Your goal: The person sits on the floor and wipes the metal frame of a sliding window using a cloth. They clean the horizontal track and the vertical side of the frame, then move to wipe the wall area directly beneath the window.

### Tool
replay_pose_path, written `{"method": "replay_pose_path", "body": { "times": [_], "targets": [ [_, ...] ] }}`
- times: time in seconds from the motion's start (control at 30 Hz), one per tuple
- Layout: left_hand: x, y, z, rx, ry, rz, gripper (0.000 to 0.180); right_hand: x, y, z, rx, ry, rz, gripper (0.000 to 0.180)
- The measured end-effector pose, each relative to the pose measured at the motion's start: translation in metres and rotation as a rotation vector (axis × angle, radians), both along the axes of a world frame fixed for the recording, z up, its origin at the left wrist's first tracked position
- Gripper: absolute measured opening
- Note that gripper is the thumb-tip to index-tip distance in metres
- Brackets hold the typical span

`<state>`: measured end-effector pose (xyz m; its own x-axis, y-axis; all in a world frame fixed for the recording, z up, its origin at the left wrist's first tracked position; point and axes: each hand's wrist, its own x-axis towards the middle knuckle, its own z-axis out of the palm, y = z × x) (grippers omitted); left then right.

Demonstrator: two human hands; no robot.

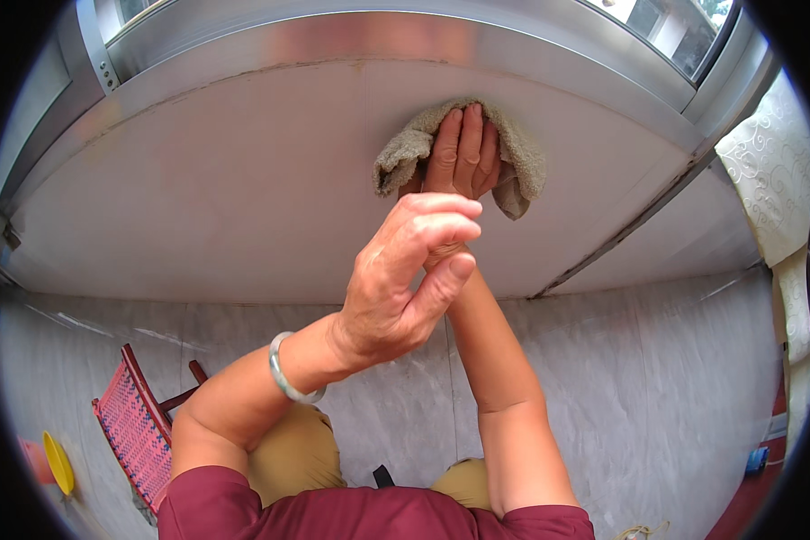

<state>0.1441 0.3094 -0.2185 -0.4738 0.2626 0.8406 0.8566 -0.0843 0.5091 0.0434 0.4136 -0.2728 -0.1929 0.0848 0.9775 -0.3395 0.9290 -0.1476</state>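
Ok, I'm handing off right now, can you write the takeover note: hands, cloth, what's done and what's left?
Right hand: flat on the grey-green cloth, pressing it against the pale window sill, near the metal window frame.
Left hand: grip closed around the right wrist, holds no object.
Done: cannot tell how much of the sill is wiped; no clear wet or clean track shows.
Left: judging by the cloth's place, probably the wide sill areas on both sides of it.

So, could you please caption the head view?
Right hand presses grey cloth on pale sill; left hand grips the wrist.
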Motion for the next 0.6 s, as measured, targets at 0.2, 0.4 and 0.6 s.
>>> {"method": "replay_pose_path", "body": {
  "times": [0.2, 0.4, 0.6],
  "targets": [
    [-0.076, 0.056, -0.024, 0.177, 0.125, 0.292, 0.028, 0.038, 0.051, 0.022, 0.049, -0.208, 0.392, 0.038],
    [-0.096, 0.080, -0.046, -0.149, 0.537, 0.804, 0.049, 0.070, 0.111, 0.017, -0.062, -0.328, 0.579, 0.029],
    [-0.119, 0.074, -0.041, -0.393, 0.780, 0.897, 0.064, 0.079, 0.123, -0.002, -0.137, -0.315, 0.426, 0.022]
  ]
}}
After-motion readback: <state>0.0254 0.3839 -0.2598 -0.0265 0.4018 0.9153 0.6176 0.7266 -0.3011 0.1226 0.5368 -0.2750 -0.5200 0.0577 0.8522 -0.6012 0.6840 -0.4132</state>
